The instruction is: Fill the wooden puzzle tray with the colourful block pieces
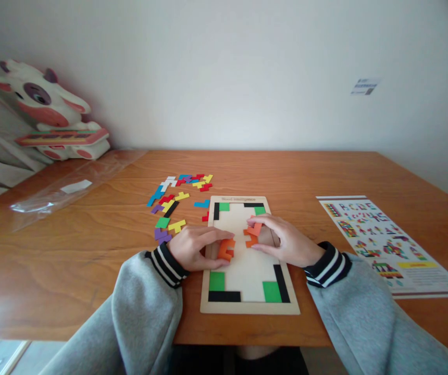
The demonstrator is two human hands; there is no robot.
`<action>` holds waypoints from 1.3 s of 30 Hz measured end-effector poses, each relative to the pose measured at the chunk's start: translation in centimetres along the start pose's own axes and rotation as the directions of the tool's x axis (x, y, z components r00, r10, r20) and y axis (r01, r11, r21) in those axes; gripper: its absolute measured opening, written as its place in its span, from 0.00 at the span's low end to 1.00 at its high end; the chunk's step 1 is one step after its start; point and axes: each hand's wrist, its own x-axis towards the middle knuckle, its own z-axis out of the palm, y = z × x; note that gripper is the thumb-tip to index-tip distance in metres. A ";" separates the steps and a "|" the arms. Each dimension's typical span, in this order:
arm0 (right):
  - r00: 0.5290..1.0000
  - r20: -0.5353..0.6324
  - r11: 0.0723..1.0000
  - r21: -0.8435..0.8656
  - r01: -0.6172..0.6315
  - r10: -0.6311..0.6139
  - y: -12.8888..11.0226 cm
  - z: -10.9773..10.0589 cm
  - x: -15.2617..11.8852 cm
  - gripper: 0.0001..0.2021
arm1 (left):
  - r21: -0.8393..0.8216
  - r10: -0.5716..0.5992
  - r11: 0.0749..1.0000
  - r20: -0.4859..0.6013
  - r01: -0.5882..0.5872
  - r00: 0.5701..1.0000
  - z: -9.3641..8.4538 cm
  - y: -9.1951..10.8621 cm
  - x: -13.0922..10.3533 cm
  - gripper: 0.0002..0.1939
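A wooden puzzle board [250, 308] lies in front of me, with green squares [216, 282] and black bars [224, 296] set in its corners. My left hand [196, 247] reaches over the board's left side, thumb and fingers closed around an orange puzzle piece [226, 250]. On the right side, my right hand [286, 239] pinches an orange puzzle piece [254, 229] between thumb and fingers. Another orange piece [251, 241] lies just below and touches or overlaps it; I cannot tell which. The board's middle shows a pale bare surface between my hands.
Several coloured puzzle pieces [167, 205] are scattered left of and behind the board. A printed pattern sheet [388, 245] lies at the right. Clear plastic wrapping [71, 187] spreads over the left, near a cow-shaped toy keyboard [63, 138]. A wall stands behind the table [306, 177].
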 end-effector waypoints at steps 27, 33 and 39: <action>0.994 -0.088 0.996 -0.057 -0.067 0.062 0.1 0.1 -1.1 0.20 | 0.018 0.016 1.000 -0.068 -0.015 0.998 -1.3 1.4 -1.0 0.22; 0.995 -0.085 0.997 -0.052 -0.055 0.050 -0.1 0.0 -1.1 0.21 | -0.101 -0.077 0.993 -0.126 0.065 0.989 -0.9 1.4 -1.2 0.22; 0.997 -0.053 0.999 -0.005 -0.051 0.051 -0.5 0.1 -1.0 0.20 | -0.112 -0.091 0.991 -0.140 0.075 0.986 -0.5 1.1 -1.4 0.21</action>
